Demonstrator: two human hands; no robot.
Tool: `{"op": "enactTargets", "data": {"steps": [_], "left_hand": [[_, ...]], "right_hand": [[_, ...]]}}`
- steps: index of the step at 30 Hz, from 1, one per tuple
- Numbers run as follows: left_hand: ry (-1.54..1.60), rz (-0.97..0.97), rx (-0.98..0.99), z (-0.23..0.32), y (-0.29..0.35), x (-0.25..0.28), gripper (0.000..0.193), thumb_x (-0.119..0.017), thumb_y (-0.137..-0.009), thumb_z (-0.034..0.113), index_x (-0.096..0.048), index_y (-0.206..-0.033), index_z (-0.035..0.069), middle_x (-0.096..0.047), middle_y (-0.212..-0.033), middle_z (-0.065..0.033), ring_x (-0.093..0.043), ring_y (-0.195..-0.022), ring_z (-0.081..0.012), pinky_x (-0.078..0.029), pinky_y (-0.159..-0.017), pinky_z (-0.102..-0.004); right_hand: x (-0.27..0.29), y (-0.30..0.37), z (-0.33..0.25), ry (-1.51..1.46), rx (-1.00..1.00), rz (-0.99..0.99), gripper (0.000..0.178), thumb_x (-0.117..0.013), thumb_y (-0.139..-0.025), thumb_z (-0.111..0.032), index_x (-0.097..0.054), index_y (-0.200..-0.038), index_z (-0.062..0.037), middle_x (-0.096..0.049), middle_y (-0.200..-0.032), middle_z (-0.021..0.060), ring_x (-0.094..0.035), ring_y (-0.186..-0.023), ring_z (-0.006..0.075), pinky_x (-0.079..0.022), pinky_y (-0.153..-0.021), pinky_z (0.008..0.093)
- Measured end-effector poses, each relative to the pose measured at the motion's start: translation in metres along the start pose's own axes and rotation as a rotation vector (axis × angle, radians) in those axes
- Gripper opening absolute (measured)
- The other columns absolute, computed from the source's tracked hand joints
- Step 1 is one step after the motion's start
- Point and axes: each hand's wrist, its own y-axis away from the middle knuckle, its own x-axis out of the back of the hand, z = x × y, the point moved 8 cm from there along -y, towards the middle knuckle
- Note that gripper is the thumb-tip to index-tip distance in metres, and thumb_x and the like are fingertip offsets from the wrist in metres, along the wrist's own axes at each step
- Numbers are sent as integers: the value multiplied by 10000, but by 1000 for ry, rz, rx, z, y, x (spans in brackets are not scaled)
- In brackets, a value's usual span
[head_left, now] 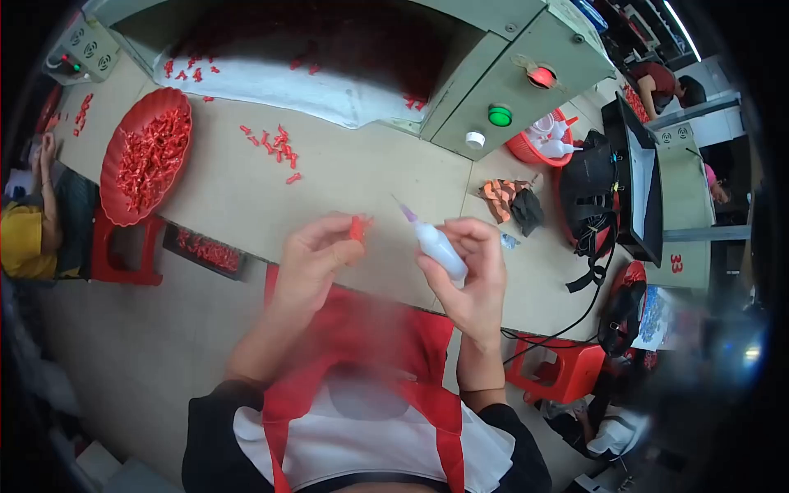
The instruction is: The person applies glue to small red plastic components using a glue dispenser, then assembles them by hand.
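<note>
Between the thumb and fingers of my left hand (312, 255) is a small red plastic piece (357, 229); its exact kind is too small to make out. My right hand (475, 275) grips a white squeeze bottle (441, 249) with a purple needle tip (404, 209). The bottle is tilted, its needle pointing up and to the left, apart from the red piece. Both hands are above the near edge of the pale worktable (386, 177). A loose group of similar small red pieces (279, 146) lies on the table beyond my left hand.
A red scalloped tray (105, 177) heaped with red pieces stands at the left. Ahead is a grey-green machine (460, 115) with a white-lined opening. To the right are a red basket of bottles (538, 156), crumpled cloths (514, 201), a black bag (588, 177) and cables. Other people sit nearby.
</note>
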Motion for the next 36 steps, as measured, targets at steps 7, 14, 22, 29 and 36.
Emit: {"op": "enactTargets", "data": {"steps": [7, 14, 22, 29, 36], "left_hand": [[-242, 143, -225, 27, 7, -2, 269, -611, -765, -79, -606, -1031, -40, -595, -981, -92, -571, -817, -131, -469, -659, -244], [-356, 186, -264, 34, 10, -2, 268, -619, -763, -79, -611, -1027, -31, -587, -967, -95, -576, -807, -124, -488, -667, -237], [-362, 187, -278, 37, 13, -4, 264, -624, -753, -87, -616, -1010, -32, -589, -965, -87, -578, -819, -120, -489, -675, -229], [-371, 196, -263, 37, 12, -2, 264, -626, -750, -87, -616, -1007, -30, -588, -965, -88, -578, -821, -122, -495, -687, -235], [-380, 179, -269, 35, 12, -2, 279, -622, -748, -97, -609, -1018, -27, -585, -966, -93, -573, -827, -128, -499, -688, -242]], "right_hand": [[1, 18, -67, 228, 494, 189, 301, -738, -591, -78, -611, -856, -13, -644, -731, 109, -633, -585, 223, -502, -537, 280], [-11, 16, -70, 283, 526, 142, 250, -723, -586, -55, -629, -816, -34, -646, -703, 83, -630, -575, 217, -495, -534, 266], [-14, 14, -68, 295, 516, 148, 242, -716, -592, -46, -628, -817, -30, -648, -718, 86, -630, -588, 217, -494, -540, 263], [-13, 14, -71, 304, 518, 143, 248, -717, -594, -41, -620, -822, -28, -646, -722, 83, -628, -583, 216, -494, -537, 265], [-15, 11, -69, 295, 522, 121, 253, -717, -594, -37, -615, -826, -28, -644, -719, 81, -623, -571, 213, -489, -527, 262]]}}
